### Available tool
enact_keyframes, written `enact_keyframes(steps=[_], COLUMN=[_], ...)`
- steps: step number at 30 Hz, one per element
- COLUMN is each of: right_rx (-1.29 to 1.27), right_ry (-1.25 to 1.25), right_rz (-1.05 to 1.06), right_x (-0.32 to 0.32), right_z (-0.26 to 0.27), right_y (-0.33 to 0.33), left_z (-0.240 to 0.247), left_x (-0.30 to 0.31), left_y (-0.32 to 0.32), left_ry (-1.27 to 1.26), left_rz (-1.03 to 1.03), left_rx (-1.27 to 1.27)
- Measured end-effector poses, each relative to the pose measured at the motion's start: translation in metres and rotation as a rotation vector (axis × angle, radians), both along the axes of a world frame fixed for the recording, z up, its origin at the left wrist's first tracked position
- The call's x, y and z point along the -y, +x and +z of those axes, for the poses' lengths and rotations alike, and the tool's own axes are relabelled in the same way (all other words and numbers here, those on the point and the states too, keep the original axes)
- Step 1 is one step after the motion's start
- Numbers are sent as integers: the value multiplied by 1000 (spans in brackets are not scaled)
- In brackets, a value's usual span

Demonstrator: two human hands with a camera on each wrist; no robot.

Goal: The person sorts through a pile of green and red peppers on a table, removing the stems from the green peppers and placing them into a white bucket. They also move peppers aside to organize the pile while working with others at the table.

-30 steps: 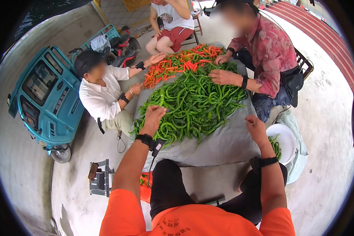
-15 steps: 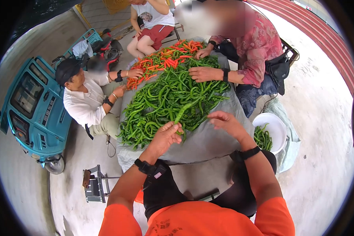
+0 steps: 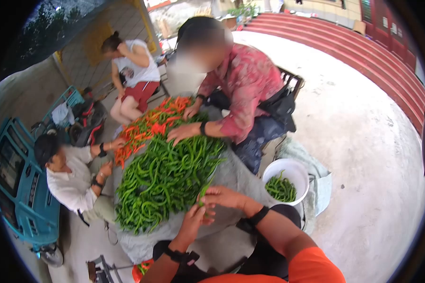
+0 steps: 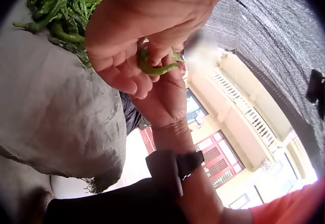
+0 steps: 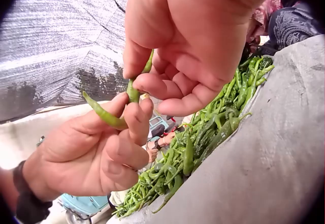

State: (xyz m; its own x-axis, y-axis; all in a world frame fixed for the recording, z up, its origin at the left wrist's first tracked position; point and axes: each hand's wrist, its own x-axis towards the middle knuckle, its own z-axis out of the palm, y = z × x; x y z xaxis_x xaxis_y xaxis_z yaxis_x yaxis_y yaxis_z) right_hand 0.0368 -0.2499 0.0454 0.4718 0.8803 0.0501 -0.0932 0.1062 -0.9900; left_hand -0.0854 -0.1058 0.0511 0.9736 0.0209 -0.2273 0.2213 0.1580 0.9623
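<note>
In the head view, my left hand (image 3: 191,226) and right hand (image 3: 224,196) meet over the near edge of the cloth, with a green pepper (image 3: 203,192) between them. The right wrist view shows the left hand (image 5: 96,155) pinching a curved green pepper (image 5: 104,113) between thumb and fingers. Just above, the right hand (image 5: 188,46) pinches the green length (image 5: 133,93) by thumb and forefinger. In the left wrist view a curved pepper (image 4: 156,70) shows beside the fingers. A large pile of green peppers (image 3: 160,179) lies on the grey cloth (image 3: 243,181).
Red peppers (image 3: 134,137) lie at the pile's far side. A white bucket (image 3: 303,175) holding some green peppers stands right of the cloth. A person in a patterned red shirt (image 3: 250,85) and one in white (image 3: 73,184) reach over the pile; another person (image 3: 139,70) sits behind.
The left hand has brought a green pepper back from the pile, and the right hand has come over to meet it. The head view has swung to the right.
</note>
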Motion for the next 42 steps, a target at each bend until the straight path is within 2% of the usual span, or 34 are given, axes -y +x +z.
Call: enact_keyframes(steps=[6, 12, 15, 18, 21, 24, 26, 29, 30, 33, 35, 36, 42], right_rx=[75, 57, 41, -49, -89, -92, -82, -36, -1, 87, 149, 49, -105], right_ry=[-50, -82, -104, -30, -40, -26, 11, 60, 50, 57, 119, 62, 21], right_rz=[76, 194, 163, 95, 20, -186, -411, -679, -793, -1056, -1234, -1254, -1370], right_x=[5, -2, -5, -14, -11, 5, 20, 49, 59, 86, 101, 109, 146], right_z=[2, -13, -11, -29, -30, -33, -25, -12, -11, -12, -19, -3, -7], right_y=[-2, -2, -12, -13, -10, 7, 12, 22, 24, 32, 37, 30, 41], left_z=[-8, -18, -20, -25, -46, -54, -103, -79, -85, -114, -115, -105, -91], left_x=[2, 4, -3, -17, -41, -78, -134, -143, -147, -160, -161, -157, -154], left_y=[2, -11, -22, -30, -48, -72, -99, -141, -150, -169, -162, -158, -150], left_ry=[232, 189, 216, 328, 643, 952, 1146, 1427, 1313, 1295, 1203, 1189, 1177], left_rz=[-90, -2, -6, -99, -144, -296, -327, -178, -169, -312, -300, -320, -405], left_rx=[39, 112, 43, -75, 84, -207, -159, -102, -393, -621, -701, -716, -721])
